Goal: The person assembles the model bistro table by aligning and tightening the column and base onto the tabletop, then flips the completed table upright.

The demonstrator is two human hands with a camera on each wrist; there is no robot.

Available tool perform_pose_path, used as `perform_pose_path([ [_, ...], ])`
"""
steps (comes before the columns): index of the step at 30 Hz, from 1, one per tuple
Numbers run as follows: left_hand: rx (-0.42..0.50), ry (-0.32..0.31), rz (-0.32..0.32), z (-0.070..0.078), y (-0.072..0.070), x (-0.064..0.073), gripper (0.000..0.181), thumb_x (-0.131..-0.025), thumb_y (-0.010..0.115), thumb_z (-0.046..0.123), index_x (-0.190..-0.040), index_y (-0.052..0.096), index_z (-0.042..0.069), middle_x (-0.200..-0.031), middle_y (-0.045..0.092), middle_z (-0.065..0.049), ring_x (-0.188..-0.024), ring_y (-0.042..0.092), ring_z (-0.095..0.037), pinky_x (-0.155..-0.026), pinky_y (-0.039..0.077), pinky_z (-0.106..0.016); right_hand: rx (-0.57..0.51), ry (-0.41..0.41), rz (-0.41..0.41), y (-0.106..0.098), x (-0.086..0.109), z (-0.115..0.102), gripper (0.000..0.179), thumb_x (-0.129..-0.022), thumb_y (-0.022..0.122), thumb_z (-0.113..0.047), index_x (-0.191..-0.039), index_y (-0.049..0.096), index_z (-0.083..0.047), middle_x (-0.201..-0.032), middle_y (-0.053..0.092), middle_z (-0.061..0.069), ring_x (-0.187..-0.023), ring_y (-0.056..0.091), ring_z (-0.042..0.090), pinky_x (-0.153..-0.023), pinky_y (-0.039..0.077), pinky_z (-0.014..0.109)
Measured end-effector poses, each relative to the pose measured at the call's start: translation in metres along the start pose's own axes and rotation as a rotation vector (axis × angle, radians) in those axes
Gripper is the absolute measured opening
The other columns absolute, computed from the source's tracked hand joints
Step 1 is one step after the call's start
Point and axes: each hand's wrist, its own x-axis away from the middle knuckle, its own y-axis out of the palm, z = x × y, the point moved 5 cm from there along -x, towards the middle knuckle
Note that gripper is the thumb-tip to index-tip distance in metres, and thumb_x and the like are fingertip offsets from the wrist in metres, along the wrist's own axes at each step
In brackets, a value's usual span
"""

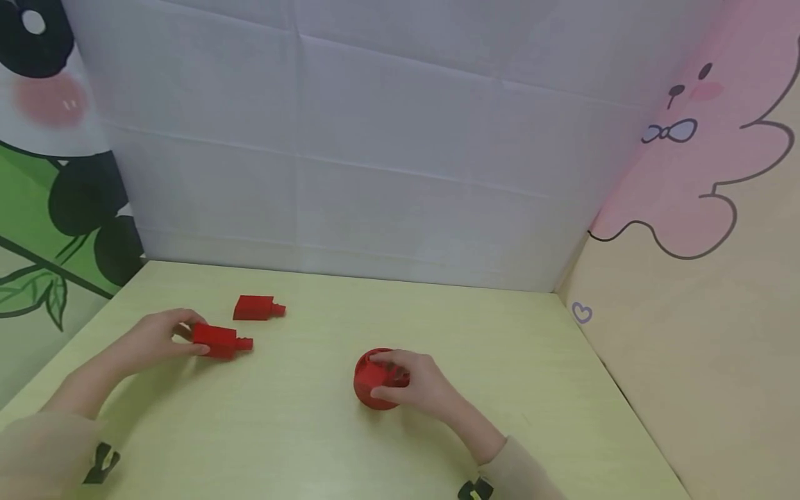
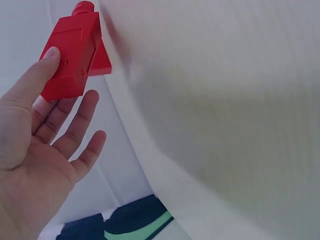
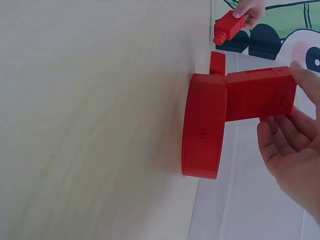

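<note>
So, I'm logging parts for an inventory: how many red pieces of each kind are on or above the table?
Red blocks: 3
Round red piece: 1
Total: 4

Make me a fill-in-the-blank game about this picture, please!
1. The left hand holds the left block, whose colour is ____.
2. Under the right block, held by the right hand, the base has an outline shaped like a ____.
3. The back block lies on the table, touched by neither ____.

Missing words: red; circle; hand.
</note>
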Motion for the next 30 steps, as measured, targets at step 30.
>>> perform_pose_path([
  [30, 0.142, 0.203, 0.297, 0.141, -0.015, -0.007, 0.046, -0.074, 0.071, 0.036, -0.109, 0.054, 0.011, -0.098, 0.058, -0.001, -0.084, 0.056, -0.019, -0.067, 0.051, -0.033, 0.028, -0.236, -0.165, -0.029, 0.0, 0.019, 0.037, -0.08, 0.064, -0.034, -0.115, 0.059, -0.024, -0.112, 0.056, -0.011, -0.099, 0.053, 0.008, -0.078, 0.049, 0.032],
])
